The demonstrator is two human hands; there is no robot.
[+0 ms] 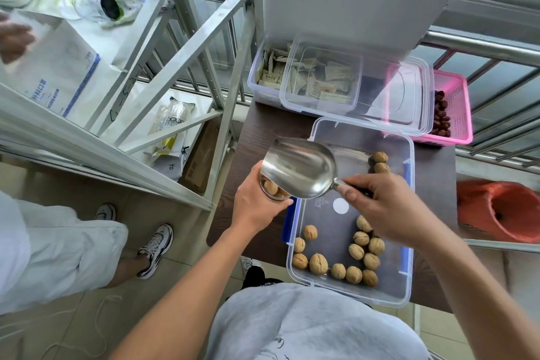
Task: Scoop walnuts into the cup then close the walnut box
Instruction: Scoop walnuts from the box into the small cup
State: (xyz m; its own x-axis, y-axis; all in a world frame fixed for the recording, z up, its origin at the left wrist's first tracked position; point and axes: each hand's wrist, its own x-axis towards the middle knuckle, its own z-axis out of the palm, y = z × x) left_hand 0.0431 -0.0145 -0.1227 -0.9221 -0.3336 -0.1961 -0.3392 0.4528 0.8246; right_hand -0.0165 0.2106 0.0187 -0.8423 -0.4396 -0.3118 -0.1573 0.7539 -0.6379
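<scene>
While right hand (388,213) pinches scoop (301,169) and left hand (255,209) grips cup (274,194) (walnuts (271,186) inside) — walnut box (327,225) not yet closed.

A supply storeroom corner is indicated: a slotted steel rack (175,47) is stocked with a mask carton (58,76) and sleeved disposable cups (169,123), while a sachet box (304,79), a pink basket (458,96) of red dates (441,114) and the walnut box (333,231) are kept on a dark table (257,131).
</scene>
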